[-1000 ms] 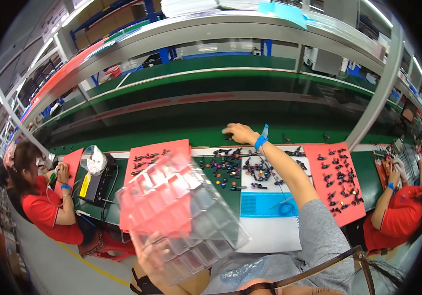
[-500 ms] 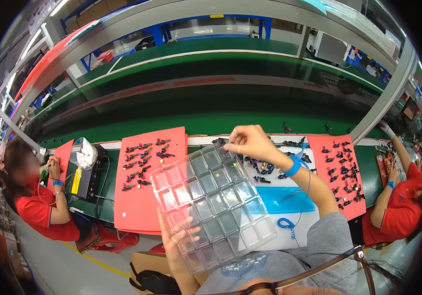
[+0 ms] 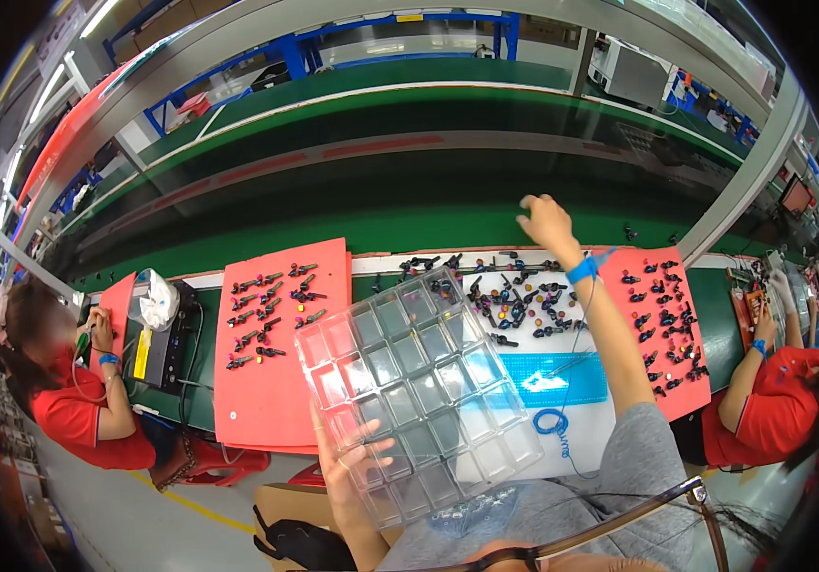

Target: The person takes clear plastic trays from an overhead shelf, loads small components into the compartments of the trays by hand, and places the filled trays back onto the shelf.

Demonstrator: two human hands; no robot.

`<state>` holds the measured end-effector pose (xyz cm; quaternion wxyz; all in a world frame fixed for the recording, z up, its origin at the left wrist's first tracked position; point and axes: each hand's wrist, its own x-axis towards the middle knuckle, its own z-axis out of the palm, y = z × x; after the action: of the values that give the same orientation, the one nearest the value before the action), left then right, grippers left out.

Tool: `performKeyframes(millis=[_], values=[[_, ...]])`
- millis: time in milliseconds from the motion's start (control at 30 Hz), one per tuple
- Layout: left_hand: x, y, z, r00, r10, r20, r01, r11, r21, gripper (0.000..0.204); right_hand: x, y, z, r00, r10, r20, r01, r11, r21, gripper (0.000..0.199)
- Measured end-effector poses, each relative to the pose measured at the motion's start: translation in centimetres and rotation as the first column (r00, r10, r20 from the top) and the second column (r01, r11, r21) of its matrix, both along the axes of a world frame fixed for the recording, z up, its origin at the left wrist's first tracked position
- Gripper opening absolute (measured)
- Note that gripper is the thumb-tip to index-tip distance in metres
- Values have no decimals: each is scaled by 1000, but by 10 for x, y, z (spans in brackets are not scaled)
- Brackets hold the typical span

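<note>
While the head view looks down over a green workbench (image 3: 409, 229), the left hand (image 3: 352, 462) grips the near-left corner of a clear plastic compartment tray (image 3: 419, 386), fingers spread under and over its edge, thumb lying on top of the grid. Tray is held tilted above the bench edge and lap, its far corner reaching toward the scattered parts; its cells look empty. Right hand (image 3: 548, 221) is raised over the far side of the bench, arm stretched forward, fingers loosely curled and slightly apart; whether it pinches anything cannot be told. A blue wrist strap (image 3: 581, 269) sits on that forearm, with a thin cord running down to a coil on the white-and-blue mat (image 3: 562, 400). Small dark parts with coloured tips (image 3: 514, 300) lie scattered on the mat's far half, just beyond the tray. A red mat (image 3: 281, 367) to the left carries more such parts in loose rows; another red mat (image 3: 662, 324) to the right does likewise. At far left a person in a red shirt (image 3: 71, 415) works beside a black device (image 3: 166, 329). At far right another person in red (image 3: 777, 415) leans at the bench. Grey metal racking (image 3: 753, 176) crosses above. Glasses frame (image 3: 619, 520) shows at the lower edge.
</note>
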<state>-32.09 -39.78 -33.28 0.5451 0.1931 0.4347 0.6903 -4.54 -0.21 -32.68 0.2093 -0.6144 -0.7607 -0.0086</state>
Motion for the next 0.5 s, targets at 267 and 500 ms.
performKeyframes(millis=[267, 500], values=[[-2, -3, 0, 998, -55, 11, 55, 998, 10, 101, 24, 34, -54, 983, 184, -27, -183, 983, 27, 15], [1, 1, -5, 998, -62, 4, 62, 998, -15, 101, -80, -115, 55, 459, 467, -756, -810, 569, -140, 9]])
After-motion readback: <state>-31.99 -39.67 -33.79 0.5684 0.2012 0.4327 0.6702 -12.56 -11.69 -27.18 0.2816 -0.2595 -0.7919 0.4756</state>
